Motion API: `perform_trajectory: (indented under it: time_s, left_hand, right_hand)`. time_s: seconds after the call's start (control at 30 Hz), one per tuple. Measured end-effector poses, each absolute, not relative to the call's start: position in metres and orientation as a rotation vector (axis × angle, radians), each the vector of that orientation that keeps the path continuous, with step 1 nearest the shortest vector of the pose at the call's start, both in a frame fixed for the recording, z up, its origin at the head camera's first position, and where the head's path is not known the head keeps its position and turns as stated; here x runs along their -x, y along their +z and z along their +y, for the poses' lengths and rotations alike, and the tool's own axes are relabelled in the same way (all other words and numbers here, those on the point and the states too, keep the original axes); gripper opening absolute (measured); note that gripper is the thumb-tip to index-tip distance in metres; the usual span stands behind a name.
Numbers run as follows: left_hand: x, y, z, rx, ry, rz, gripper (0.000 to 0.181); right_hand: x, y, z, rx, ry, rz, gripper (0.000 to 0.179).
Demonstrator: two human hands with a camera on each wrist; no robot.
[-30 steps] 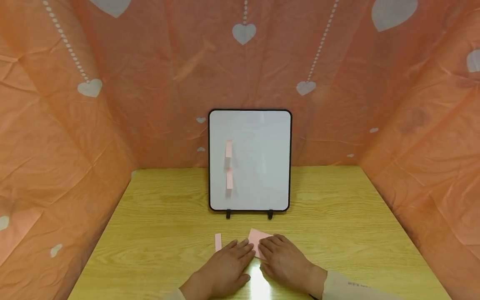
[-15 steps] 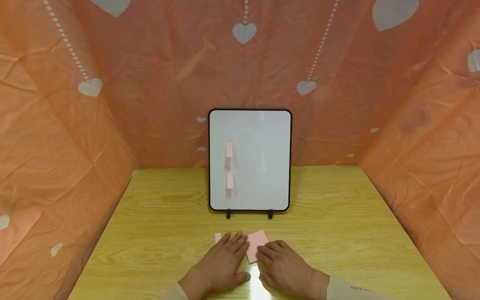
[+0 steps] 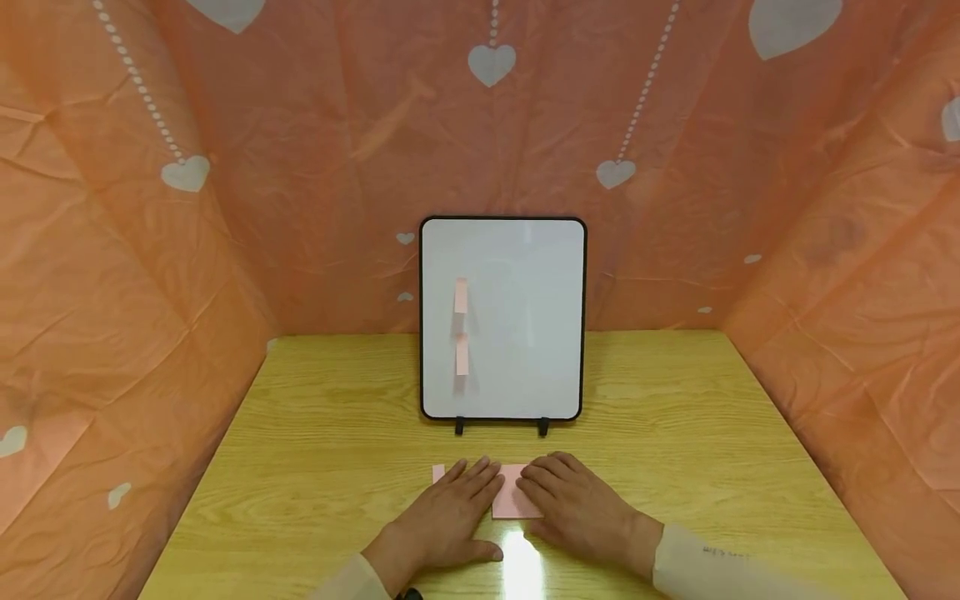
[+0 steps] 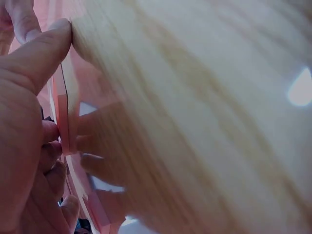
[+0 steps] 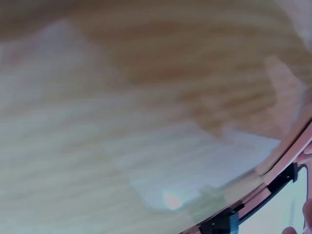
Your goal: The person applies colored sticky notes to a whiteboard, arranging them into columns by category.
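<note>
A pink sticky note pad (image 3: 507, 495) lies square on the table between the two hands. My left hand (image 3: 450, 517) rests palm down with its fingers extended, their tips at the pad's left edge. My right hand (image 3: 581, 508) lies over the pad's right part, its relaxed fingers touching it and hiding that side. In the left wrist view the pad's edge (image 4: 62, 109) shows beside the left hand (image 4: 19, 131). A narrow pink paper strip (image 3: 438, 473) lies on the table, its near end hidden by the left hand.
Behind the hands a black-framed whiteboard (image 3: 536, 325) stands on small black feet. Two pink strips, an upper strip (image 3: 461, 296) and a lower strip (image 3: 462, 356), hang on its left side. Orange cloth (image 3: 337, 208) with pale hearts encloses the wooden table (image 3: 315, 417) at back and sides.
The pad has turned between the hands from a tilted position to lie square. The hands have shifted slightly with it. The board and its strips have stayed put.
</note>
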State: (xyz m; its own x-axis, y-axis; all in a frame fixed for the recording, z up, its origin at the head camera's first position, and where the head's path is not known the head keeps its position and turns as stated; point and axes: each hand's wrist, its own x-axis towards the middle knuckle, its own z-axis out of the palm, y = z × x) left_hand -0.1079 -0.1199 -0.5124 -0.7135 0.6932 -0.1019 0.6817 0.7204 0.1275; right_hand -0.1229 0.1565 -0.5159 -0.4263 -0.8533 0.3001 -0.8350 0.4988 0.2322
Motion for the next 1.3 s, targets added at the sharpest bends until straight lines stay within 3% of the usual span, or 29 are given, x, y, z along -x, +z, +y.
perform_trajectory:
  time_s: [1.13, 1.3]
  left_hand:
    - [0.111, -0.513, -0.12, -1.124, 0.164, 2.766, 0.098]
    - [0.111, -0.513, -0.12, -1.123, 0.164, 2.766, 0.098]
  right_hand:
    - [0.139, -0.523, 0.158, -1.523, -0.116, -2.203, 0.014]
    - [0.139, -0.523, 0.157, -1.543, -0.075, -2.179, 0.025]
